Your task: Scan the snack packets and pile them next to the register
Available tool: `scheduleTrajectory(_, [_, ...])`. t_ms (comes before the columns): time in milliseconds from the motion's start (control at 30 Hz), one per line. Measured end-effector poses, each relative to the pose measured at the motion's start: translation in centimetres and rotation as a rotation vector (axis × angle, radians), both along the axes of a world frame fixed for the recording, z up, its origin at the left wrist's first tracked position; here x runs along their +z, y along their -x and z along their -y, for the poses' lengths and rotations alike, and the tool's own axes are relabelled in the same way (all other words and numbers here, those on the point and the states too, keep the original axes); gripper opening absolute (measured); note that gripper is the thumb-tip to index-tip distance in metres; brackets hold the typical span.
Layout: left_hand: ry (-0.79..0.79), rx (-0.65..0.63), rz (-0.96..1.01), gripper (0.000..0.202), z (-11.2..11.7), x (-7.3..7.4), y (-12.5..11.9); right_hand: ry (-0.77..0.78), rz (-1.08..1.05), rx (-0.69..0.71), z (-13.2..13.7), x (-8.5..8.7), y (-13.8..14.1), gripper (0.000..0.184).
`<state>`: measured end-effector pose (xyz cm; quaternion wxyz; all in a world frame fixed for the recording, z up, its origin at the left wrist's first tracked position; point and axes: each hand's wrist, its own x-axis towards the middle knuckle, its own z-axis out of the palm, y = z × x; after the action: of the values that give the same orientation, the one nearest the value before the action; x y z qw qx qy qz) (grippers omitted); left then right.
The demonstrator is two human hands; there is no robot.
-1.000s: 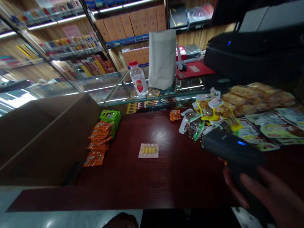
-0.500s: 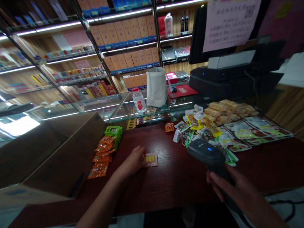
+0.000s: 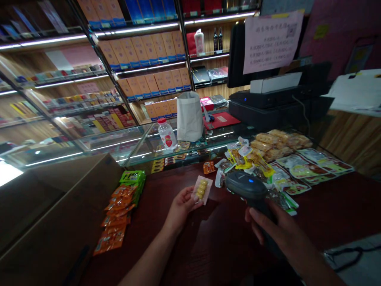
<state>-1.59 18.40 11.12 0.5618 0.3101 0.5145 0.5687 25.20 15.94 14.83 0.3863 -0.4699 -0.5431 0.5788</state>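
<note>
My left hand is closed on a small clear snack packet with yellow pieces inside, lifted above the dark red wooden counter. My right hand grips a black barcode scanner with a blue light on top. The scanner's head sits just right of the packet, a short gap apart. Behind the scanner lies a heap of mixed snack packets.
A row of orange sachets and green packets lies left, beside a cardboard box. At the back a glass case carries a bottle and a white paper bag. A till stands right, with shelves of goods behind.
My left hand came in, took the yellow packet off the counter and raised it. The scanner moved left and closer to the packet. The camera tilted up.
</note>
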Motion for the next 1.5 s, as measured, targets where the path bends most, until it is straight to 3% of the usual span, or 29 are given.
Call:
scheduleTrajectory(167, [0.041, 0.085, 0.051, 0.056, 0.2, 0.0, 0.3, 0.027, -0.087, -0.102, -0.1, -0.8, 1.8, 0.048])
scheduleTrajectory(367, [-0.055, 0.037, -0.1, 0.038, 1.1, 0.2, -0.3, 0.076, -0.19, -0.163, -1.0, -1.1, 3.2, 0.049])
scheduleTrajectory(533, [-0.434, 0.06, -0.717, 0.008, 2.7, 1.1, -0.6, 0.079, -0.281, -0.184, -1.4, -0.9, 3.9, 0.049])
scheduleTrajectory(600, [-0.66, 0.002, -0.931, 0.012, 3.2, 1.7, -0.5, 0.103, -0.276, -0.166, -1.3, -1.0, 4.0, 0.052])
scheduleTrajectory(700, [-0.933, -0.078, -1.081, 0.023, 3.7, 2.3, -0.4, 0.133, -0.224, -0.125, -0.8, -1.2, 4.2, 0.054])
scheduleTrajectory(767, [-1.005, -0.08, -1.12, 0.023, 3.9, 2.4, -0.4, 0.142, -0.215, -0.121, -0.5, -1.2, 4.3, 0.056])
scheduleTrajectory(833, [-0.976, -0.063, -1.127, 0.021, 4.0, 2.3, -0.6, 0.144, -0.229, -0.14, -0.2, -1.1, 4.4, 0.056])
scheduleTrajectory(933, [-0.798, -0.03, -1.018, 0.016, 4.2, 1.8, -1.1, 0.145, -0.245, -0.168, 0.0, -1.0, 4.6, 0.055])
scheduleTrajectory(1033, [-0.527, -0.013, -0.677, 0.012, 4.1, 1.1, -2.0, 0.14, -0.249, -0.182, 0.0, -1.2, 4.5, 0.053])
scheduleTrajectory(1133, [-0.26, -0.092, -0.222, 0.031, 3.7, 0.8, -2.7, 0.112, -0.198, -0.174, 0.0, -1.5, 4.3, 0.05])
scheduleTrajectory(1200, [-0.141, -0.187, -0.028, 0.043, 3.5, 0.7, -2.9, 0.082, -0.123, -0.139, -0.1, -1.4, 4.0, 0.045])
scheduleTrajectory(1267, [-0.069, -0.266, 0.006, 0.049, 3.3, 0.8, -2.7, 0.043, -0.037, -0.071, -0.1, -1.1, 3.6, 0.036])
scheduleTrajectory(1367, [0.0, -0.377, -0.097, 0.041, 3.2, 1.1, -2.2, -0.009, 0.071, 0.014, -0.1, -0.2, 3.0, 0.023])
scheduleTrajectory(1500, [0.026, -0.591, -0.209, 0.032, 3.3, 1.7, -1.6, -0.115, 0.174, 0.127, -0.6, 0.6, 2.4, 0.02])
